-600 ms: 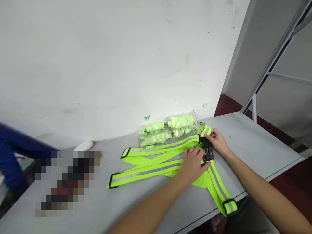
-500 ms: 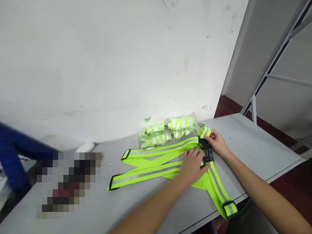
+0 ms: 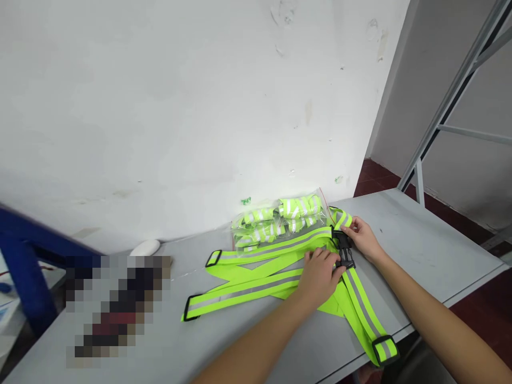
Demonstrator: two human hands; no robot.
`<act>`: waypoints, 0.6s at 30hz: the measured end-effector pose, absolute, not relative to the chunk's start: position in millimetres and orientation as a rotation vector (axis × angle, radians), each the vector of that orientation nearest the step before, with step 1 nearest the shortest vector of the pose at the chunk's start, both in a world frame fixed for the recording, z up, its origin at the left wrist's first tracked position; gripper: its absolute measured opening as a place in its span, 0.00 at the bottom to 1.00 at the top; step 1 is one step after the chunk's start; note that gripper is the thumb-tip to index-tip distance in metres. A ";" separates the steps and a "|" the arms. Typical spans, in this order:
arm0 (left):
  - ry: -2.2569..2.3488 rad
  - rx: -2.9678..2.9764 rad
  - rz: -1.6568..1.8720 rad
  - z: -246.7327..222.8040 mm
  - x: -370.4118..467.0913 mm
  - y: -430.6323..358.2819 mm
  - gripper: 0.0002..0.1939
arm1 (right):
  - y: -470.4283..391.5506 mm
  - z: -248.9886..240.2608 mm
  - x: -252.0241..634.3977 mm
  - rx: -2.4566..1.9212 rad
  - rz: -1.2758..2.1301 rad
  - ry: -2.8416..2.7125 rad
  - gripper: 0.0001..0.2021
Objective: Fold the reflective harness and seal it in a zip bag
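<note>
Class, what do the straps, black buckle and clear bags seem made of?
Straps: probably synthetic webbing, matte, folding flat and soft. Black buckle: likely moulded plastic, faintly shiny, with slim prongs. Clear bags: seemingly plastic film, glossy, with creases and glare.

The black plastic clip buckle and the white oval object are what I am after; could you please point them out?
Black plastic clip buckle [image 3: 341, 240]: head view, on its upper body.
White oval object [image 3: 145, 248]: head view, on its smooth top.

Both hands [image 3: 319, 273] on neon straps [image 3: 248, 292]
</note>
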State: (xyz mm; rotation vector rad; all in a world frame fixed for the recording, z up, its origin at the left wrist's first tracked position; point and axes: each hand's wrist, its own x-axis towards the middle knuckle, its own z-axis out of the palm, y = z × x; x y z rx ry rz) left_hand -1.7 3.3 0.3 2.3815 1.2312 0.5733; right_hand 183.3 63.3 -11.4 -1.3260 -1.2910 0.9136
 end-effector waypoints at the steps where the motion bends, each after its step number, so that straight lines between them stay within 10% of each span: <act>1: 1.228 2.386 0.578 -0.2 -1.9 3.5 0.07 | 63.6 -12.2 184.7 -1.334 0.903 -1.279 0.21; 18: 1.250 2.348 0.627 -1.6 -1.5 0.2 0.05 | 59.2 1.4 186.8 -1.241 0.922 -1.379 0.20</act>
